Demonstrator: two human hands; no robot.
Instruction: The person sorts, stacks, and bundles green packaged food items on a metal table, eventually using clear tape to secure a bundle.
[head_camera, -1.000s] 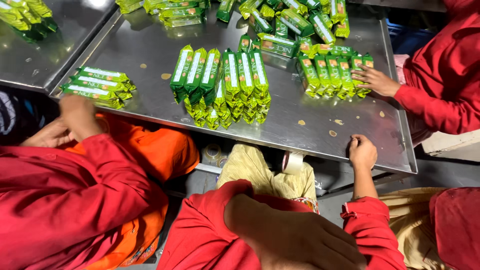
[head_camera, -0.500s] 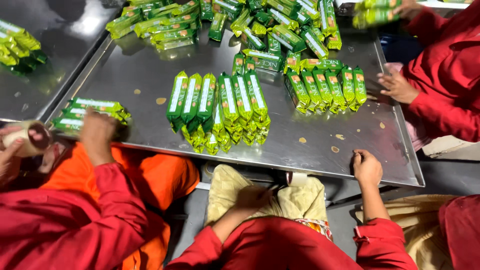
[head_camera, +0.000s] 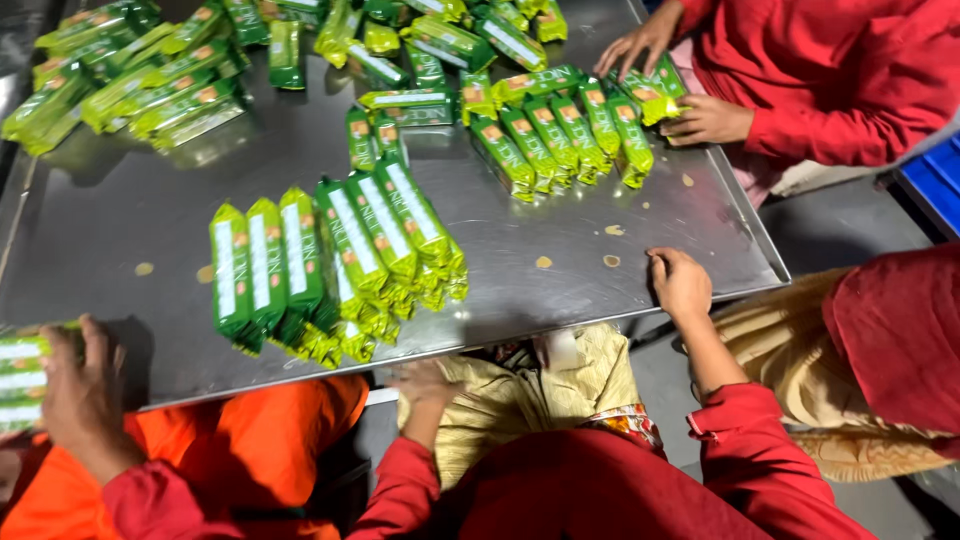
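Right hand (head_camera: 680, 285): resting on the surface (head_camera: 560, 215) near its front edge, fingers loosely curled, gripping nothing; a second ago it sat lower, at the rim. Left hand (head_camera: 427, 384): raised from the lap to just below the rim, fingers spread, empty. Packets (head_camera: 330, 262): green, fanned row between both hands, untouched, closer now. Co-worker's hand (head_camera: 80, 385): far left, on a packet stack (head_camera: 18, 382). Another co-worker's hands (head_camera: 705, 118): squaring the far row (head_camera: 560, 135)

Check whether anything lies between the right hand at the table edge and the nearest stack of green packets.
Nothing solid does. Only bare steel table with a few crumbs lies between the right hand and the green packets.
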